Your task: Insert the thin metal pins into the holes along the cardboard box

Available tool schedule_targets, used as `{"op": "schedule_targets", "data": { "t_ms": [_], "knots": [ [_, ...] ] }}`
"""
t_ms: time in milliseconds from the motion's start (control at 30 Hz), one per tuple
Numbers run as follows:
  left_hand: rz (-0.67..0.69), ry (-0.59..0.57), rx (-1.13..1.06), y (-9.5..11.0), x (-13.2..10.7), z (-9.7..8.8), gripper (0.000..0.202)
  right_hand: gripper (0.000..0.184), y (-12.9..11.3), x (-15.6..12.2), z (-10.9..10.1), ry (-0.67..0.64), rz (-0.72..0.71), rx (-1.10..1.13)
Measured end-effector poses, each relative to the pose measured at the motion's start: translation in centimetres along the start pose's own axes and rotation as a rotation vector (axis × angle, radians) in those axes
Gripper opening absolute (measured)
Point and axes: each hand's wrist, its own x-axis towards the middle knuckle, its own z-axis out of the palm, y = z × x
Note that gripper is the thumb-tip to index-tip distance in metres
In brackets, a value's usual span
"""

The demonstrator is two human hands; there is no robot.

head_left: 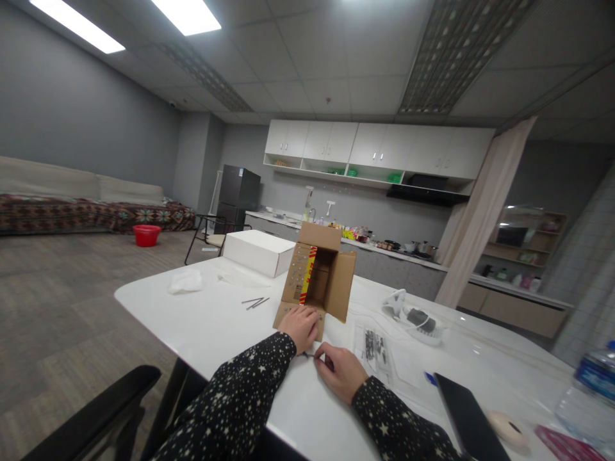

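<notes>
A small brown cardboard box (294,275) stands open in front of me, its flaps spread and a strip of yellow and red tape down one edge. My left hand (300,328) lies on the box's lower front flap, fingers stretched over it. Just right of it and nearer to me, my right hand (341,372) has thumb and forefinger closed on a thin dark rod (310,355); most of the rod is hidden by the hands. Several similar thin dark rods (255,302) lie on the white table (206,333) left of the box.
Behind the box sits a white box (259,251). Crumpled clear plastic (185,282) lies at left. On the right are a plastic bag of dark small parts (375,349), a white dish with a cable (425,330), a phone (468,416) and a water bottle (593,390).
</notes>
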Motion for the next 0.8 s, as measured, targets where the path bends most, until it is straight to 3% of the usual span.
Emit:
{"op": "schedule_targets", "data": {
  "t_ms": [300, 800],
  "knots": [
    [0.0, -0.034, 0.032, 0.32, 0.11, -0.58, 0.016, 0.015, -0.21, -0.09, -0.19, -0.004, 0.006, -0.005],
    [-0.081, 0.005, 0.055, -0.01, 0.14, -0.33, 0.015, 0.016, 0.23, -0.05, 0.19, 0.008, -0.004, 0.0]
  ]
}}
